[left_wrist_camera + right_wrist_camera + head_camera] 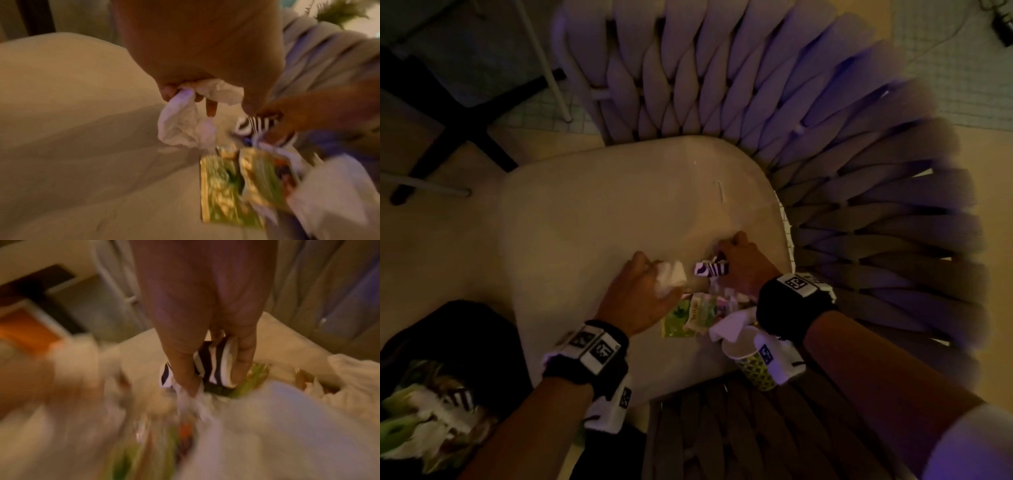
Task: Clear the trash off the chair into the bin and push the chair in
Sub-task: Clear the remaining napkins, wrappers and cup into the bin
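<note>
I see the trash at lower centre of the chair seat (592, 212); my left hand (637, 291) grips a white tissue (671, 277); my right hand (743, 263) pinches a striped wrapper (710, 269); the bin (448, 342) sits lower left.

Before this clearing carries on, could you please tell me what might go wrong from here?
1. The patterned paper cup sits at the cushion's front edge under the right wrist; lifting that arm could knock it to the floor.
2. The left hand holds the crumpled white tissue loosely, so it may drop short of the black bin.
</note>
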A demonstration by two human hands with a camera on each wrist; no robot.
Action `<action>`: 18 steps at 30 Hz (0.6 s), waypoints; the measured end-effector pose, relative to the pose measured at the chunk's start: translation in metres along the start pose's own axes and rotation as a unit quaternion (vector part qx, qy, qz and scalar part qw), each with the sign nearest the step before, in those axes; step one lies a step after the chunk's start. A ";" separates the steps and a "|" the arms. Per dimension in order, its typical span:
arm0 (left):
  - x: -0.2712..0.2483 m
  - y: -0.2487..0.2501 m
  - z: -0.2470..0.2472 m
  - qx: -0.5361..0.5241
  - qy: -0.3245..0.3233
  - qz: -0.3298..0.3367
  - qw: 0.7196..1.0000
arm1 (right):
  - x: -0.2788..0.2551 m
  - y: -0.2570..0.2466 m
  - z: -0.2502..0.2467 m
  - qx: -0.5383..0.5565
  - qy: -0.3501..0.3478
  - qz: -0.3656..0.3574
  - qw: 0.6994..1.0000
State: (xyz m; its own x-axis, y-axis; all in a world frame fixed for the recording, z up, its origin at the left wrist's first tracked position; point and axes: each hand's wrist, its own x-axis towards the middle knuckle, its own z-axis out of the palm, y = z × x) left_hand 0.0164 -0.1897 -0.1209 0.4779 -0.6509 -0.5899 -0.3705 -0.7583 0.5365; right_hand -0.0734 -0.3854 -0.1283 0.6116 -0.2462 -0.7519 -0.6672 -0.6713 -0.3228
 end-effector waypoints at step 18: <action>0.007 0.008 0.055 0.228 -0.052 0.123 0.964 | -0.023 0.031 -0.042 0.465 0.008 0.034 0.884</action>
State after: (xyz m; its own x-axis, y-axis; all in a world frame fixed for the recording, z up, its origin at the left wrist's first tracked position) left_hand -0.0273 -0.2024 -0.1541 0.2563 -0.7958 -0.5487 -0.7860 -0.5020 0.3609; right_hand -0.0905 -0.4300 -0.0974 0.5581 -0.2789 -0.7815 -0.7588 0.2095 -0.6167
